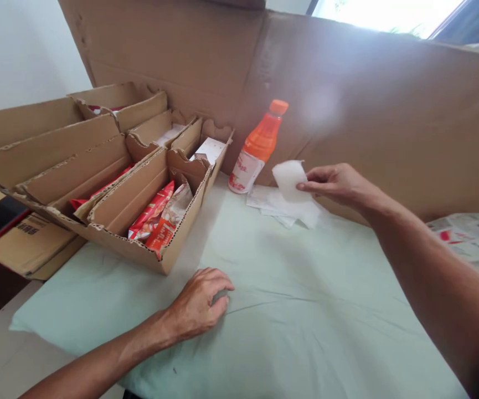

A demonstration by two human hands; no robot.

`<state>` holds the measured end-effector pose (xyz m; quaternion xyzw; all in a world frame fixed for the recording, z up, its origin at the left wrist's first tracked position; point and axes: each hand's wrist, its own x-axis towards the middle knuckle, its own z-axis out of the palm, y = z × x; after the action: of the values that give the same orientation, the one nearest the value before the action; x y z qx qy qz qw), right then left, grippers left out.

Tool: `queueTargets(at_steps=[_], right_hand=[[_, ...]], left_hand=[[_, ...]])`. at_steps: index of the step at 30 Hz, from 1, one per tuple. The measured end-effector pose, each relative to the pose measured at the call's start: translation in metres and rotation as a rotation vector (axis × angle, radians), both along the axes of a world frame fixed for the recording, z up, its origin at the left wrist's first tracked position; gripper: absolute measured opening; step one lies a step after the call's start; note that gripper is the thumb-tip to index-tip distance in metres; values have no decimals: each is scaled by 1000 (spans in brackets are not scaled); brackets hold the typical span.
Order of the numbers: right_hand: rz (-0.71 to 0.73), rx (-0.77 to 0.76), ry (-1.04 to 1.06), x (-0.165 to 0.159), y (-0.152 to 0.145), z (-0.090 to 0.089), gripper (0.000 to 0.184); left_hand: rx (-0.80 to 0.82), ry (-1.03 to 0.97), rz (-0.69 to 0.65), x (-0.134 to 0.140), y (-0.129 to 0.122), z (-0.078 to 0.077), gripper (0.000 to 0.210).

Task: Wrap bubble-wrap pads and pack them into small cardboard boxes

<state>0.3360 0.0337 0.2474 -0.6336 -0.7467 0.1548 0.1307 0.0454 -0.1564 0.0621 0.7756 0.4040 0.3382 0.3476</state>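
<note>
My right hand (339, 183) pinches a small white piece of paper (289, 178) between thumb and fingers, raised at the back of the table. Below it, several loose white papers (278, 208) lie on the pale green cloth (272, 310). Just left of them, an orange-capped bottle (256, 149) with a white label leans against the cardboard. My left hand (204, 299) rests on the cloth near the front, loosely curled and holding nothing, with a gap between thumb and fingers.
On the left stands a cardboard box with compartments (181, 244). One holds a red snack packet (152, 210) and a brown-and-orange packet (170, 213); another, a white card (212, 148). A tall cardboard sheet (372, 111) walls the back. Printed papers (467, 235) lie far right.
</note>
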Motion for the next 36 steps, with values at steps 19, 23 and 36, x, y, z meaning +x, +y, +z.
queueTargets(at_steps=[19,23,36], right_hand=[[753,186,-560,-240,97,2,39],[774,179,-611,-255,106,-10,28],[737,118,-297,-254,99,0,25]], left_hand=[[516,377,401,-96,52,158,23],[470,343,346,-103,51,145,19],[352,295,379,-95,56,148,21]])
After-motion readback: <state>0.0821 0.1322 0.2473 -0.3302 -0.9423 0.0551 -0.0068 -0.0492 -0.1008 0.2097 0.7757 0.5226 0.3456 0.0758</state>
